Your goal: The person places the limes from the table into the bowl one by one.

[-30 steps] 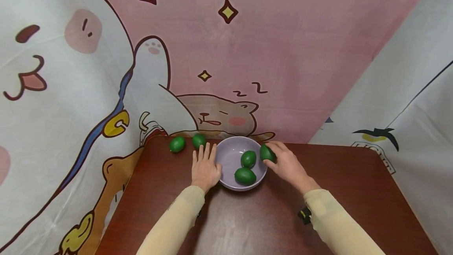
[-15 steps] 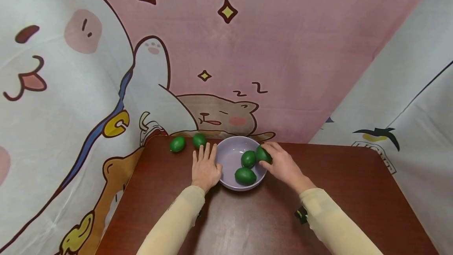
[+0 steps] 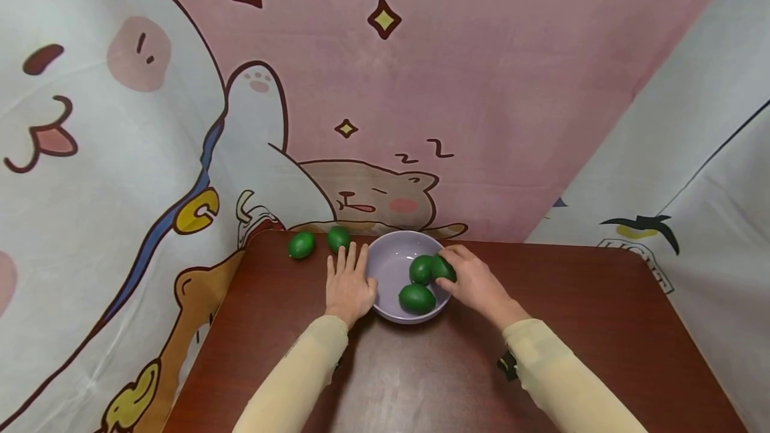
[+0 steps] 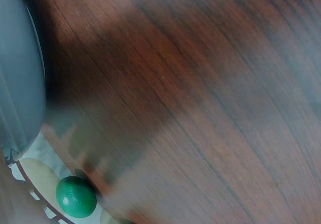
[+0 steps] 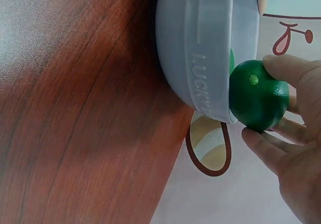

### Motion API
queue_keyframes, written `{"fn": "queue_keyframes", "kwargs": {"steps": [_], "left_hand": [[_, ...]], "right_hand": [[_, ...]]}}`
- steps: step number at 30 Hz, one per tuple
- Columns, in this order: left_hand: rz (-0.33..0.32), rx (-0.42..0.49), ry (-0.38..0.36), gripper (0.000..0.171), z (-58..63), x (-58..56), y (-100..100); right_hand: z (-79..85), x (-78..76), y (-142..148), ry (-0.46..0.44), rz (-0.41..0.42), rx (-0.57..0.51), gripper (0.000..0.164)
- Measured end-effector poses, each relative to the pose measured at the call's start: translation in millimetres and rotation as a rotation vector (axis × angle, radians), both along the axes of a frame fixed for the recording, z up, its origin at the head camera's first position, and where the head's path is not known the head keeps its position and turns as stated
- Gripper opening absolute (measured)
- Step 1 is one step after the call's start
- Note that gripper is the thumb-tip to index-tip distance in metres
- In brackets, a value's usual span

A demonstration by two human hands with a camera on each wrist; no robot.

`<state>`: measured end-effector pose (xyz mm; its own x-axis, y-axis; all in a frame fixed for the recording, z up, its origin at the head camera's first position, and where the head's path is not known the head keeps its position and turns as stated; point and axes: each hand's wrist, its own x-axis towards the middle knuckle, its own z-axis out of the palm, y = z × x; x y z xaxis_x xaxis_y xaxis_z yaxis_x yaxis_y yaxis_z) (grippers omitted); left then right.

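A pale purple bowl (image 3: 385,272) stands near the back of the table with two green limes in it, one lime (image 3: 417,299) toward the front and another lime (image 3: 421,269) behind it. My right hand (image 3: 479,284) grips a third lime (image 5: 258,94) at the bowl's right rim, thumb on one side and fingers on the other, as the right wrist view shows. My left hand (image 3: 350,287) lies with straight, spread fingers against the bowl's left side. Just beyond its fingertips is a lime (image 3: 339,239) on the table.
Farther left along the back edge of the brown wooden table (image 3: 409,373) lies one more lime (image 3: 302,245). A cloth backdrop (image 3: 481,85) with cartoon animals hangs right behind the table. Raised letters mark the bowl's outside in the right wrist view.
My right hand has moved left with its lime, from outside the bowl's right rim to over the inside of that rim. My left hand and the other limes have stayed put.
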<state>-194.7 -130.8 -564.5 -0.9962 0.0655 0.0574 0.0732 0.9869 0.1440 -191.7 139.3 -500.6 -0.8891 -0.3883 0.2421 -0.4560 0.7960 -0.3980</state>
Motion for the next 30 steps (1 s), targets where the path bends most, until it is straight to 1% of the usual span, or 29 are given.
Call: {"fn": "queue_keyframes", "kwargs": {"steps": [8,17,24,30], "left_hand": [[0.0,0.001,-0.003,0.068,1.6,0.1,0.6],[-0.002,0.001,0.019,0.067,1.8,0.9,1.0],[-0.005,0.011,0.026,0.066,-1.6,-0.2,0.1],[-0.004,0.011,0.03,0.067,-1.5,0.4,1.0]], "right_hand": [[-1.4,0.6,-3.9,0.017,0.023,0.029,0.054],[-5.0,0.3,-9.0,0.051,0.047,0.055,0.052],[-7.2,-0.5,-11.8,0.052,0.033,0.108,0.052],[-6.3,0.2,-13.8,0.045,0.028,0.125,0.051]]}}
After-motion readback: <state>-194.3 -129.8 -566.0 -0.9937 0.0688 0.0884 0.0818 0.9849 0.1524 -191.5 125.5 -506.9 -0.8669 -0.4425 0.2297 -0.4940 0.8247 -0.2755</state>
